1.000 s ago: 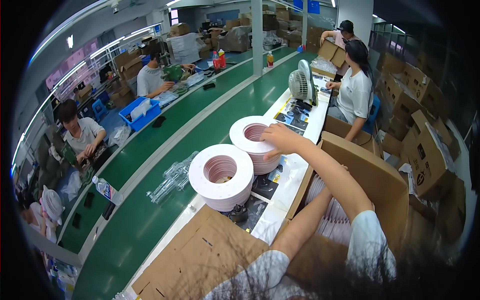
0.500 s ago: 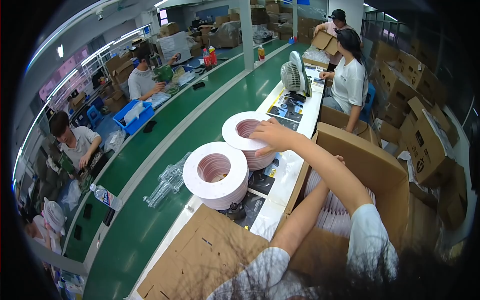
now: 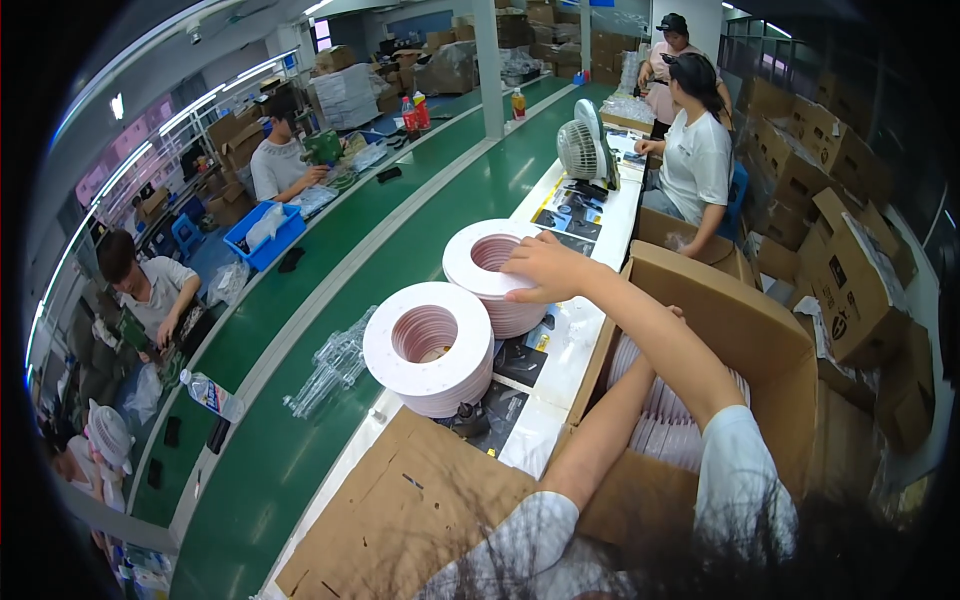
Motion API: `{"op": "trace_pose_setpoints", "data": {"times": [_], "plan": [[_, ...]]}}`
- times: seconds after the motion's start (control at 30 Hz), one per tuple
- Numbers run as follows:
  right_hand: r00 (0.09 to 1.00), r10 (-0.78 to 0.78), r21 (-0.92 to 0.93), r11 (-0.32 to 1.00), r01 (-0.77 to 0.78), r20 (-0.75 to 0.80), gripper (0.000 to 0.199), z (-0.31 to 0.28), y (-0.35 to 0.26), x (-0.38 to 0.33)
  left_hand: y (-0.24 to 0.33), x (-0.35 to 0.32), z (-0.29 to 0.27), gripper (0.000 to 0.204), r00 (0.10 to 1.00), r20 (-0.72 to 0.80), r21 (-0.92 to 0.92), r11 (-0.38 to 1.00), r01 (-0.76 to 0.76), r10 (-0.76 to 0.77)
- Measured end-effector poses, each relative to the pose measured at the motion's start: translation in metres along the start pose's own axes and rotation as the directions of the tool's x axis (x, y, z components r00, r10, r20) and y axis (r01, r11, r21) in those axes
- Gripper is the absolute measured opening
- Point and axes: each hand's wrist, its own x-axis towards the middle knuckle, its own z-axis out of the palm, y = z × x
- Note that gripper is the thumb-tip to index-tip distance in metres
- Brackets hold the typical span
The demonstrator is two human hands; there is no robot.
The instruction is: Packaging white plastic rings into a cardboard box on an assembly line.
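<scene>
The right hand (image 3: pixel 545 268) lies spread, palm down, on the near rim of the farther stack of white rings (image 3: pixel 492 272), fingers flat on the top ring rather than curled around it. The left hand (image 3: pixel 672 318) reaches down into the open cardboard box (image 3: pixel 745 330); only a sliver of it shows above the box wall, so whether it is open or closed on anything cannot be told. Inside the box, more white rings (image 3: pixel 660 420) stand on edge, packed side by side. A second, nearer stack of white rings (image 3: pixel 428 345) sits on the white surface (image 3: pixel 560 350), just beside the first and apart from both hands. Dark printed sheets (image 3: pixel 520 365) lie on the surface beneath and between the stacks. A flat piece of brown cardboard (image 3: pixel 400 510) lies at the near end. Farther along the surface stands a small desk fan (image 3: pixel 580 148), with a person in a white shirt (image 3: pixel 695 165) seated beside it. A green conveyor belt (image 3: pixel 330 300) runs to the left, carrying a clear plastic bundle (image 3: pixel 330 365).
</scene>
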Motion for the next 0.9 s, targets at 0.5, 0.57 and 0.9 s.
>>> {"op": "trace_pose_setpoints", "data": {"times": [0.5, 0.57, 0.9], "plan": [[0.999, 0.032, 0.053, 0.998, -0.032, -0.008, 0.049, 0.004, 0.005, -0.008, 0.002, 0.004, 0.007, 0.021, 0.961, -0.275, 0.144, 0.989, 0.039, 0.002], [0.998, 0.057, 0.049, 0.997, -0.057, 0.000, 0.049, 0.006, 0.008, -0.011, -0.004, 0.001, 0.012, 0.018, 0.973, -0.227, 0.129, 0.991, -0.018, 0.047], [0.985, 0.036, -0.042, 0.998, -0.044, -0.169, 0.059, 0.003, 0.004, -0.020, 0.010, 0.008, 0.008, 0.016, 0.929, -0.369, 0.232, 0.969, 0.085, 0.007]]}}
